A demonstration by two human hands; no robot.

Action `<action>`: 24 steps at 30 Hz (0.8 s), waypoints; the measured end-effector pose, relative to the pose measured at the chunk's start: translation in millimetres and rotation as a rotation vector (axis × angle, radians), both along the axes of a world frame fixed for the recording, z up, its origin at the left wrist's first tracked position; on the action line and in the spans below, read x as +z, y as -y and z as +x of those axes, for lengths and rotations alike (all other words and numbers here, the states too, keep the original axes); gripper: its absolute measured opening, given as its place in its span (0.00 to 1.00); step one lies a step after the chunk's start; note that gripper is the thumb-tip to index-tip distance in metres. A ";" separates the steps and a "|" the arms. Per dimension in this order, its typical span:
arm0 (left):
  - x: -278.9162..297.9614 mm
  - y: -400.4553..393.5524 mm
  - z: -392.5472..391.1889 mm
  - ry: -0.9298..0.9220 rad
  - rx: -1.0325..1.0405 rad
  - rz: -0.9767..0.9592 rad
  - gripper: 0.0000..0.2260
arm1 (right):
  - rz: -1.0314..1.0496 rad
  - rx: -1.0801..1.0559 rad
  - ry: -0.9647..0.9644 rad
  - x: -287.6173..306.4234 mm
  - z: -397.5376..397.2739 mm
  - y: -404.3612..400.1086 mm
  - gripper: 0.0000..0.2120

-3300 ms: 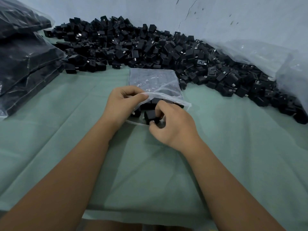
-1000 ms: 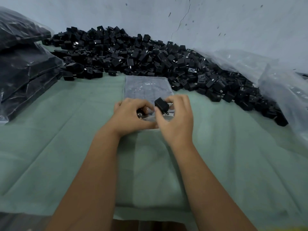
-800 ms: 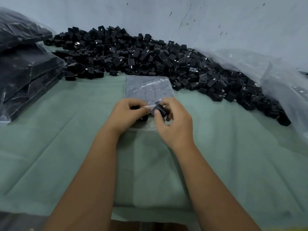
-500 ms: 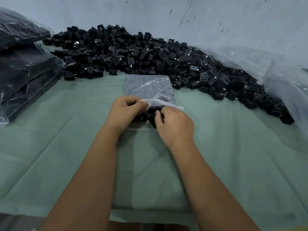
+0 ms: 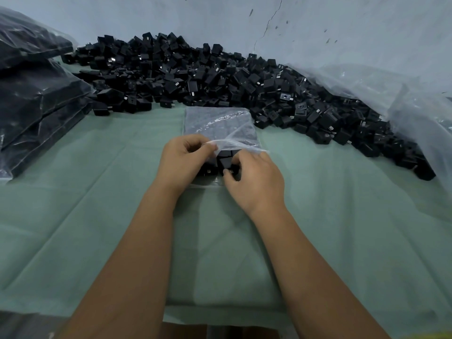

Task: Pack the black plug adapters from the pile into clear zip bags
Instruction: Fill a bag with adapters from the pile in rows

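Head view: both forearms extend forward from the lower edge and converge at the mouth of a clear zip bag (image 5: 220, 123) lying flat on the green cloth (image 5: 342, 216). The left hand (image 5: 183, 160) is held palm-down with knuckles raised; its thumb and curled fingers pinch the upper lip of the bag and lift it, so the film rises in a taut fold toward the right hand. The right hand (image 5: 254, 179) lies just beside the left, wrist bent slightly inward, fingers curled and reaching under the raised lip; thumb and fingertips grip a black plug adapter (image 5: 226, 162) at the bag opening. Further adapters, partly hidden by the hands, lie inside the bag directly between the two grips. The rest of the bag extends away from the hands, its far end touching the pile of black plug adapters (image 5: 220, 77), which runs along the wall beyond both grips and slopes off to the right. Filled dark bags (image 5: 34, 99) are stacked well to the left of the left hand; loose clear plastic sheeting (image 5: 403, 99) lies well to the right of the right hand.
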State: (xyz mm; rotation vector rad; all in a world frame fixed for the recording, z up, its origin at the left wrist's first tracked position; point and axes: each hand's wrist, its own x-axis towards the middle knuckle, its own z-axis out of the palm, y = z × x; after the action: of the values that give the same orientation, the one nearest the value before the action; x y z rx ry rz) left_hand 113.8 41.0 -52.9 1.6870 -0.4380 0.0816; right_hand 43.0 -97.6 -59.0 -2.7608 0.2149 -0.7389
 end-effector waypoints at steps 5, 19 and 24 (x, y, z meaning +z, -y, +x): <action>1.9 -1.8 -3.0 0.061 -0.017 0.085 0.07 | 0.108 0.073 0.083 1.0 -3.5 -0.9 0.08; 2.8 -0.1 -4.0 0.298 0.018 0.398 0.07 | 0.071 0.068 0.004 2.1 7.4 4.7 0.07; 4.1 0.6 -4.1 0.313 0.011 0.429 0.08 | 0.050 0.074 0.004 0.5 8.1 5.0 0.08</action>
State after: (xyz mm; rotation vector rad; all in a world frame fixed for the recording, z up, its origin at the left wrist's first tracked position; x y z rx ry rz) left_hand 109.7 40.4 -48.7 2.1087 -0.7189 0.2786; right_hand 51.1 -102.5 -58.4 -2.7041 0.1276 -0.7103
